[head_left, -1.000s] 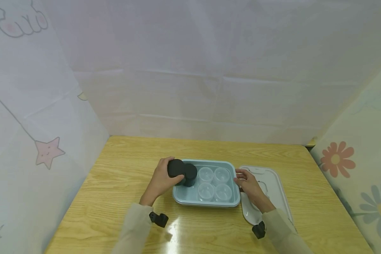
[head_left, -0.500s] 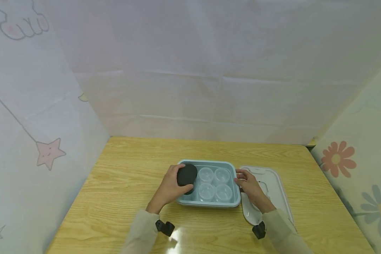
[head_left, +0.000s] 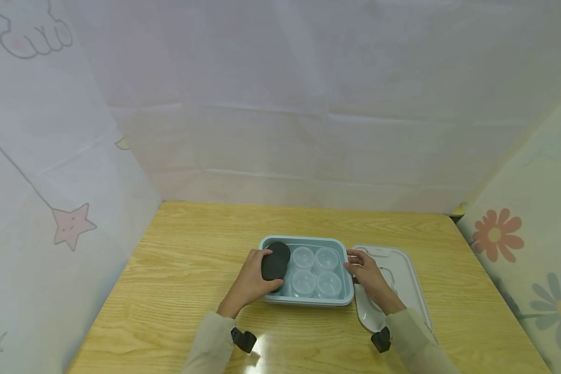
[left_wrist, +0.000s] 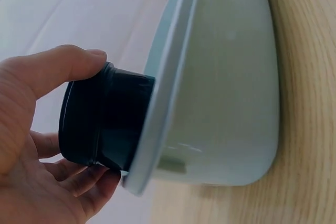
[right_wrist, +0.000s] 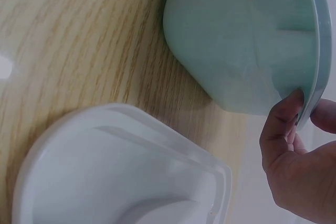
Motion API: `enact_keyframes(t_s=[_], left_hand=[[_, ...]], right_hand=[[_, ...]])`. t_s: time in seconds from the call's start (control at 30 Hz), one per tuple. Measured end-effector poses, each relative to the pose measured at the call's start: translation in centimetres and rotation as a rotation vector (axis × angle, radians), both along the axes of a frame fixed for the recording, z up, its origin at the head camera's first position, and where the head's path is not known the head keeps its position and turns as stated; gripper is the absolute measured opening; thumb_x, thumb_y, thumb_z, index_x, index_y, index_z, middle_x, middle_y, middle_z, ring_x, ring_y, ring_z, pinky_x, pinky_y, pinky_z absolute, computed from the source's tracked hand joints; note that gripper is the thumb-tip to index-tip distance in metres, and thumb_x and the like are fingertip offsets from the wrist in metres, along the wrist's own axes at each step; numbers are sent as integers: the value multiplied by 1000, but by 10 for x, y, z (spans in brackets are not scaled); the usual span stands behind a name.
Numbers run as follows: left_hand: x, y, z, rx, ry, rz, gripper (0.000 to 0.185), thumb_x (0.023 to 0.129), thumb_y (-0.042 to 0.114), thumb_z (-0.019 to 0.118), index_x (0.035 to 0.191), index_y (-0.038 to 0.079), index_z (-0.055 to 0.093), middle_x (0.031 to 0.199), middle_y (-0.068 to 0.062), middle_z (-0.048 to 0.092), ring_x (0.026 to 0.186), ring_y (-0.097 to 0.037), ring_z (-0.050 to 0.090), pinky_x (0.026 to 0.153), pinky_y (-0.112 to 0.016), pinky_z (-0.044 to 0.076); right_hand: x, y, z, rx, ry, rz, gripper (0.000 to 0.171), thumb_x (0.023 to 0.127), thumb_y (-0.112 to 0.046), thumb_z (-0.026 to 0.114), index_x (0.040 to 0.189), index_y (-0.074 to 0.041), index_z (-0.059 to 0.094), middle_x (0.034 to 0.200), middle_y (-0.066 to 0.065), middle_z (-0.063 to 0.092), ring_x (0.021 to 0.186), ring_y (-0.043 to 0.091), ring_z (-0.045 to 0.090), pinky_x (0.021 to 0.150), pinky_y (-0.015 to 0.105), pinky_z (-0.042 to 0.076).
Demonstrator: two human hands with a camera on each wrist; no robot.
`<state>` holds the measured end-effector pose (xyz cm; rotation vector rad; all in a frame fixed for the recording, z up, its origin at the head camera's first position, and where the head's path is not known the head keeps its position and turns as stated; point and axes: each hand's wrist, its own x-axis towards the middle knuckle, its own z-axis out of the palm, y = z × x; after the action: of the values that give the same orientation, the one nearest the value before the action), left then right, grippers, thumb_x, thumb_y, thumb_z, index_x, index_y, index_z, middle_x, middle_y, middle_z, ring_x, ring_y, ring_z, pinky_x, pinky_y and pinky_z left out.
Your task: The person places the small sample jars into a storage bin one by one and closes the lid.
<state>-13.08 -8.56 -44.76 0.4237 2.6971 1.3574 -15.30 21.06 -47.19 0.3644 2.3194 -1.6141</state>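
head view shows left hand [head_left: 249, 283] gripping unlabelled black jar [head_left: 275, 259] in blue tub [head_left: 304, 301], right hand [head_left: 368, 275] pinching its rim.

No legible text, label, brand, number or sign is found in any view. The black jar [head_left: 275, 261] shows a plain lid, the blue bin [head_left: 304, 300] a bare rim and wall, and the white lid [head_left: 404, 270] at its 3 o'clock carries only moulded ridges (no lettering resolved). The curtains bear drawings only: a star [head_left: 69, 224] at 9 o'clock, flowers [head_left: 495, 235] at 3 o'clock.
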Motion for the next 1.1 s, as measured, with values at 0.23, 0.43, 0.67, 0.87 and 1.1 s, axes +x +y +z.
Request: enact_keyframes(t_s=[0.23, 0.43, 0.67, 0.87, 1.1], left_hand=[[-1, -1, -7, -22, -5, -11, 69, 77, 20, 78, 133, -4, 44, 124, -20, 46, 106, -30, 51, 91, -49, 45], [-2, -1, -11, -91, 15, -23, 69, 75, 21, 80, 131, -2, 47, 125, -19, 47, 112, -32, 51, 94, -49, 45], [-1, -1, -13, -235, 91, -43, 69, 70, 24, 84, 126, -1, 52, 124, -16, 52, 116, -34, 50, 96, -51, 42], [-2, -2, -9, -296, 72, -87, 71, 70, 28, 85, 128, 0, 53, 126, -15, 53, 119, -32, 48, 96, -51, 41], [-6, -1, -8, -330, 57, -122, 75, 70, 29, 85, 131, -1, 51, 127, -16, 53, 120, -32, 48, 97, -51, 42]], right_hand=[[1, 0, 1, -2, 8, 8, 46, 98, -7, 48, 142, 1, 36, 123, 20, 48, 94, 19, 55, 75, 32, 51], [1, 1, 0, 1, 11, 6, 46, 98, -7, 48, 142, 0, 36, 123, 20, 48, 94, 19, 55, 75, 33, 51], [0, 0, -1, 0, 5, 0, 46, 97, -6, 47, 142, 0, 36, 123, 20, 48, 95, 20, 55, 75, 33, 51], [0, 0, 0, 9, 4, 1, 46, 97, -7, 47, 142, 0, 36, 123, 20, 48, 96, 20, 55, 74, 32, 51], [0, -1, 0, 3, 5, 8, 46, 98, -7, 47, 142, 1, 36, 123, 20, 47, 95, 19, 54, 74, 31, 50]])
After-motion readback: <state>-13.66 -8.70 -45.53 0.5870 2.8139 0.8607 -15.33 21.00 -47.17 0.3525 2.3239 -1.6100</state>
